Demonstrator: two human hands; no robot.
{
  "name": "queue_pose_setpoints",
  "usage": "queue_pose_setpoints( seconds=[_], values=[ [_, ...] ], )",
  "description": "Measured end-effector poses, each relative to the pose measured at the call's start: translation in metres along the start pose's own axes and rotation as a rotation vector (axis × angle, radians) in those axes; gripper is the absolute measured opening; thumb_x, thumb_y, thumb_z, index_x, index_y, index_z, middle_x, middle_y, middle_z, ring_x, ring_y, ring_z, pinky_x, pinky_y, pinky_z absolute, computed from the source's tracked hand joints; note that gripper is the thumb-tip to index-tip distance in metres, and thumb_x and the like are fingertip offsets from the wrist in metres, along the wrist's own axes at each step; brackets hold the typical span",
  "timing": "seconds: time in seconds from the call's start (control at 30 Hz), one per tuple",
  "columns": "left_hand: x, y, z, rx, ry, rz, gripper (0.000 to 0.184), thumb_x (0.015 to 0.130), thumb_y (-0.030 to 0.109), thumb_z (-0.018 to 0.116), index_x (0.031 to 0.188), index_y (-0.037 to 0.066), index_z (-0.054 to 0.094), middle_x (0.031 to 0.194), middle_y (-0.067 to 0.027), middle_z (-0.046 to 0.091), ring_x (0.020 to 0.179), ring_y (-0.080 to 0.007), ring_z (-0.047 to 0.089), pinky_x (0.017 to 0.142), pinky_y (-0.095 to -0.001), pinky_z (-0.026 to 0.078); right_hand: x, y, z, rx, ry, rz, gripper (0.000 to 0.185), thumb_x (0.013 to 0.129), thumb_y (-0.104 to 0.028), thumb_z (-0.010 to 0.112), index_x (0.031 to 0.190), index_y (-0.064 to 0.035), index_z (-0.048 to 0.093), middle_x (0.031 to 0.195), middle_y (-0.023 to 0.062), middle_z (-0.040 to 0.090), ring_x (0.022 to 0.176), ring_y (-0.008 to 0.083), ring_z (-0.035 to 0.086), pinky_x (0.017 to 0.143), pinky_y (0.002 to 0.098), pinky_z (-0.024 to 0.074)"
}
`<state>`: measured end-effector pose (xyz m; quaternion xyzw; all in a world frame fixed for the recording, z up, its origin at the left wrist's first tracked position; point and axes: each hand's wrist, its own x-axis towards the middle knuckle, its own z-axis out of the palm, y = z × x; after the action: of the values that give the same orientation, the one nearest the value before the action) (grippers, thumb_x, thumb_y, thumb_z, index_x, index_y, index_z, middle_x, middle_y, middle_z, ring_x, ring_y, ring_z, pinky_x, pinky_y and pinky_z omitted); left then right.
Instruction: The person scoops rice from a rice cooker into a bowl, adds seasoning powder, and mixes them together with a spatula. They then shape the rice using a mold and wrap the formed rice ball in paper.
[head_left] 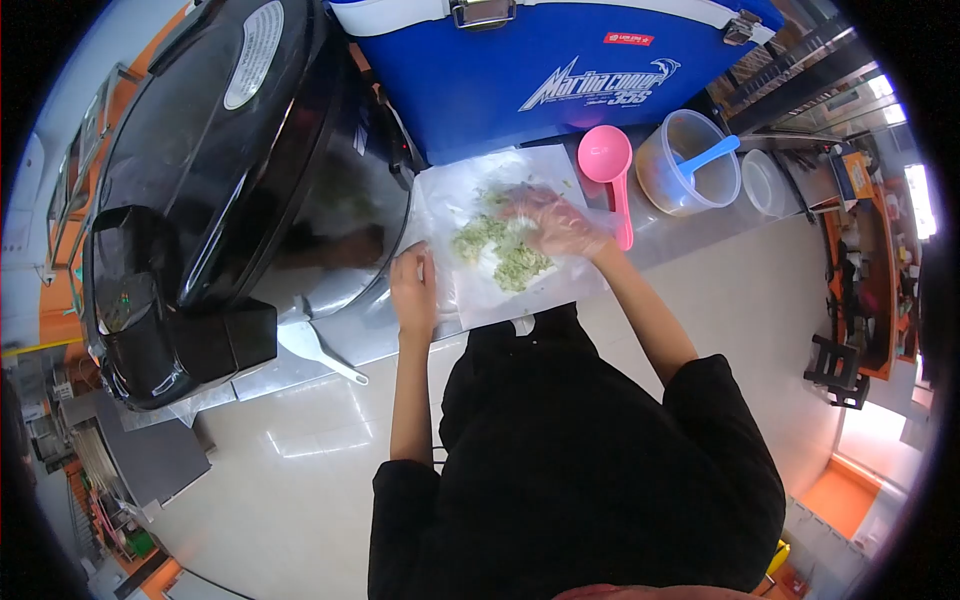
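Observation:
A whitish translucent sheet lies on the metal counter, with shredded pale green food and some white material spread over its middle. My left hand is bare, with its fingers closed at the left edge of the sheet. Over the right part of the food, my right hand wears a clear plastic glove. Its fingers reach leftward, apart and slightly blurred, and I see nothing held in them.
A black rice cooker stands at the left, a white paddle near its base. Behind the sheet is a blue cooler. To the right are a pink scoop, a clear tub holding a blue spoon, and a round lid.

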<state>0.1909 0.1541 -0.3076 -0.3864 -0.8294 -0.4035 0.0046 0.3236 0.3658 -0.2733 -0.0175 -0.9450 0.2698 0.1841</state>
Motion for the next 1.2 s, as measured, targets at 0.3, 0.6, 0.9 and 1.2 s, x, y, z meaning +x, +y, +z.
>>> queue_pose_setpoints(
  seconds=[0.3,0.6,0.9,1.2],
  values=[
    [0.007,0.072,0.012,0.311,-0.159,0.364,0.042,0.068,0.014,0.065,0.108,0.007,0.052,0.087,-0.0077,0.056,0.082,-0.0233,0.05,0.078,-0.0367,0.036,-0.038,0.009,0.044,-0.244,0.115,0.234,0.048,0.063,-0.018,0.065,0.109,-0.0147,0.052,0.097,0.0133,0.051,0.097,0.0278,0.047,0.085,0.0395,0.0405],
    [-0.013,0.053,0.021,0.028,-0.286,0.106,0.018,0.069,0.01,0.062,0.085,0.008,0.054,0.077,-0.0045,0.053,0.078,-0.0244,0.048,0.072,-0.0366,0.035,-0.016,-0.008,0.01,-0.248,0.029,0.142,0.035,0.066,-0.021,0.062,0.1,-0.0141,0.057,0.098,0.0114,0.053,0.096,0.0276,0.049,0.085,0.0368,0.04],
    [-0.027,0.046,0.006,-0.112,-0.01,0.079,0.015,0.068,0.002,0.054,0.083,0.003,0.052,0.083,-0.0115,0.054,0.077,-0.0266,0.051,0.072,-0.0367,0.039,-0.036,0.061,0.064,0.145,-0.185,0.522,0.041,0.07,-0.039,0.06,0.1,-0.012,0.059,0.102,0.0117,0.056,0.102,0.024,0.049,0.078,0.0387,0.0422],
    [-0.044,0.021,0.011,-0.101,-0.269,-0.413,0.018,0.079,0.015,0.057,0.084,-0.001,0.05,0.057,-0.0097,0.05,0.053,-0.0225,0.052,0.052,-0.0338,0.042,0.004,-0.028,0.101,-0.629,0.017,0.421,0.058,0.07,-0.052,0.051,0.115,-0.0153,0.047,0.11,0.009,0.047,0.11,0.0307,0.038,0.088,0.0479,0.0288]
  ],
)
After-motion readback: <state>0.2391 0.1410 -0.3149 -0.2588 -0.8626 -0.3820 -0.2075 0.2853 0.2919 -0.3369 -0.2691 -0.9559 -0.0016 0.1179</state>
